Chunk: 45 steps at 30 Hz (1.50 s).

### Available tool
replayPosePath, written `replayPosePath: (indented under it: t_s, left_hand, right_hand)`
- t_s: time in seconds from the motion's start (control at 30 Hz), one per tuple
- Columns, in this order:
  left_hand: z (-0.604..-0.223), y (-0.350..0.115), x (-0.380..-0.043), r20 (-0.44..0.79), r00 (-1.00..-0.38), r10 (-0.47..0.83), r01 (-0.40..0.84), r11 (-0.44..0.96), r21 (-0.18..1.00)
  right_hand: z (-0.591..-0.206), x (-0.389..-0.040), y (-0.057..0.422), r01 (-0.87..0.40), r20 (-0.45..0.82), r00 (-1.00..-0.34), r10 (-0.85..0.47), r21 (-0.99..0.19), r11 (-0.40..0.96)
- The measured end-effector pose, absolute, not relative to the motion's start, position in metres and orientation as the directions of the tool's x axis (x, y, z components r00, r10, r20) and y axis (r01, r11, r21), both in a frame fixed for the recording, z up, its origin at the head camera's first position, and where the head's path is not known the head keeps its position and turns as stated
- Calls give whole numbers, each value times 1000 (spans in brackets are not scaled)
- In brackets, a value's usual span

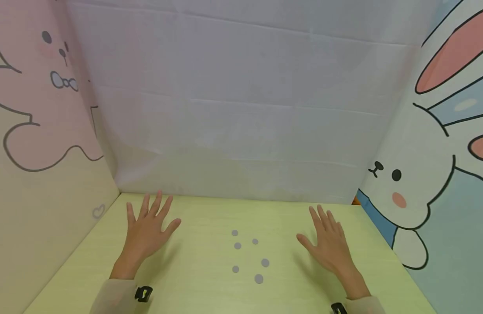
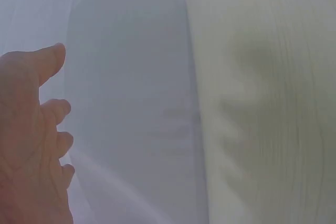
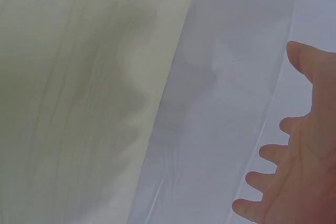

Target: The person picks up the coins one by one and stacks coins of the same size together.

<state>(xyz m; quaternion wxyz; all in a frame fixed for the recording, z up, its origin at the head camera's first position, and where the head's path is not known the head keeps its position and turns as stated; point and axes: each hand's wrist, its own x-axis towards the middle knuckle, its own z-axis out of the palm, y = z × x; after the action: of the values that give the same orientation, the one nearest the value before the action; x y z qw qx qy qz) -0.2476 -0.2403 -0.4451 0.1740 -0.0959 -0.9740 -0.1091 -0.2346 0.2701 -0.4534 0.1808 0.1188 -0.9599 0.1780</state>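
Note:
Several flat grey discs point(image 1: 259, 278) lie scattered on the pale yellow table point(image 1: 202, 235) between the two hands. My left hand point(image 1: 147, 233) is over the table's left side, fingers spread and thumb pointing inward, holding nothing. On the other side my right hand point(image 1: 329, 246) hovers with its fingers extended and its thumb toward the discs, also holding nothing. Both cast shadows on the tabletop. In the left wrist view the left hand point(image 2: 31, 135) shows at the left edge; the right wrist view has the right hand point(image 3: 299, 161) at its right edge.
A white creased sheet point(image 1: 241, 109) rises behind the table's far edge. On the left stands a panel with a pink cartoon animal point(image 1: 49, 109), on the right one with a white cartoon rabbit point(image 1: 418, 187). Black bands point(image 1: 143, 294) show near the sleeve cuffs.

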Motion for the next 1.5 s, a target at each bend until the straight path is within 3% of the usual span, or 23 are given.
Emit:
replayPosePath:
  t_s: [0.67, 1.1, 1.5]
  left_hand:
    - [-442, -224, -255, 340, -920, 196, 310, 894, 324]
    - [-441, -213, -262, 274, -938, 210, 317, 839, 442]
    - [-445, -204, -270, 286, -928, 239, 357, 793, 495]
  right_hand:
    - [-447, -244, 246, -374, 389, -895, -218, -390, 841]
    - [-445, -252, 231, -382, 340, -911, -233, -482, 789]
    - [-443, -262, 220, -386, 282, -921, -270, -551, 740]
